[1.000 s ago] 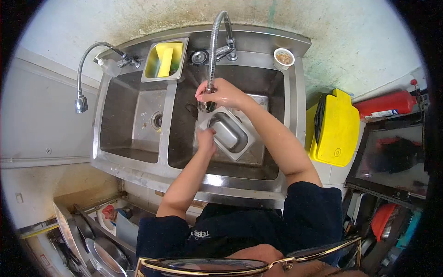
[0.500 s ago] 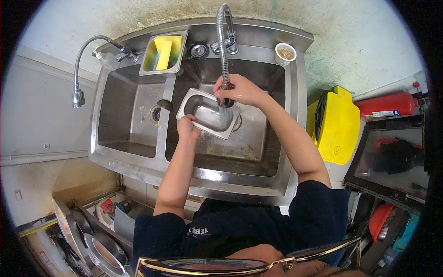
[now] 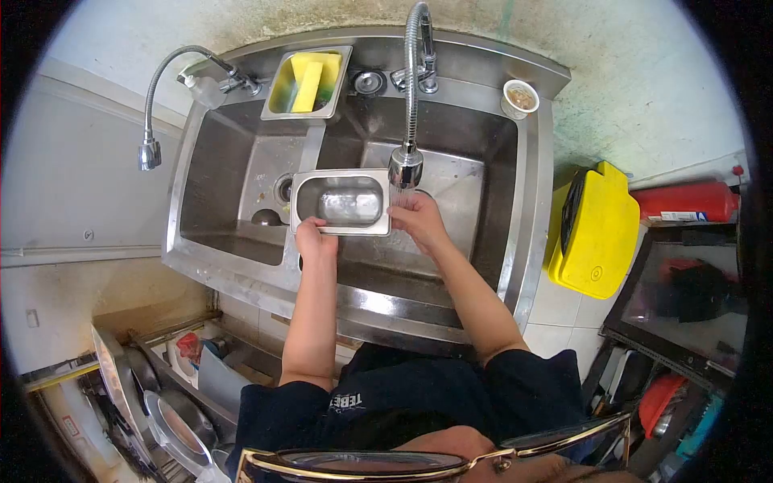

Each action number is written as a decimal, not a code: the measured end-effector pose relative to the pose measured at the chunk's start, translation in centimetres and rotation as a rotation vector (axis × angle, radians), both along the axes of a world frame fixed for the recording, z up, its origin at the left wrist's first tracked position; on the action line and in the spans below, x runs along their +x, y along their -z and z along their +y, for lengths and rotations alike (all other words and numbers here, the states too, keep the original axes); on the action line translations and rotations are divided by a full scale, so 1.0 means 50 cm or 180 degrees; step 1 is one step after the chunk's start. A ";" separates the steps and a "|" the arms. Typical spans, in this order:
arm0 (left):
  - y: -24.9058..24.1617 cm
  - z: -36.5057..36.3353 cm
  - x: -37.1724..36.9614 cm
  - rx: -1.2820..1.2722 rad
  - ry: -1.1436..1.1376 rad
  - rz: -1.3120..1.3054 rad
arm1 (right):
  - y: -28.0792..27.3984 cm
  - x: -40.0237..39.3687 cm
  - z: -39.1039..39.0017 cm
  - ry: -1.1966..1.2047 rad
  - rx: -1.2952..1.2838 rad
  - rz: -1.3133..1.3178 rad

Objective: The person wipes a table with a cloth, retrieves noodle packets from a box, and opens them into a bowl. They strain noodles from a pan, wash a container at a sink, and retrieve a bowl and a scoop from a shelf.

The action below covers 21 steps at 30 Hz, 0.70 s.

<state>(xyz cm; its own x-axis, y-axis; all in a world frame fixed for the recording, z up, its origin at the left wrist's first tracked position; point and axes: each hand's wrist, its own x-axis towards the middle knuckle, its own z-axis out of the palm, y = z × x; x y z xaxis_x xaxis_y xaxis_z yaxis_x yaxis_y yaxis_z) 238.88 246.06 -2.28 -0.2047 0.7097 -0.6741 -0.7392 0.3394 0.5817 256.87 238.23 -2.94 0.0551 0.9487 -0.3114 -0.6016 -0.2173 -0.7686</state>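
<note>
A small rectangular stainless steel pan (image 3: 348, 201) is held roughly level over the sink, its hollow side up. My left hand (image 3: 316, 239) grips its near left rim, thumb on top. At the right end, my right hand (image 3: 419, 221) is closed on the rim with thumb and fingers. Just above that hand hangs the spray head of the flexible faucet (image 3: 405, 167), water streaming from it onto my right fingers beside the pan. The pan hides part of the sink divider (image 3: 310, 153).
Yellow sponges (image 3: 307, 84) sit in a metal container (image 3: 270, 101) behind the sink. A white cup (image 3: 519, 101) stands at the back right corner. A second faucet (image 3: 149, 153) hangs on the left. A dark rounded object (image 3: 266, 217) lies in the left basin. A yellow bin (image 3: 600, 233) stands right.
My right hand has let go of the faucet head and taken the pan's right end. The pan has shifted left and levelled out. The dark rounded object has moved into the left basin.
</note>
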 end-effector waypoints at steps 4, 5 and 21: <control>0.030 0.000 -0.012 0.0001 0.0138 -0.0004 | 0.000 0.010 0.007 -0.0161 0.0141 -0.0192; 0.040 -0.002 -0.014 -0.0029 0.0140 0.0038 | 0.000 0.012 0.007 -0.0163 0.0129 -0.0187; 0.036 -0.019 -0.027 -0.0118 0.0209 0.0288 | 0.039 0.002 0.004 -0.0177 0.0318 -0.0743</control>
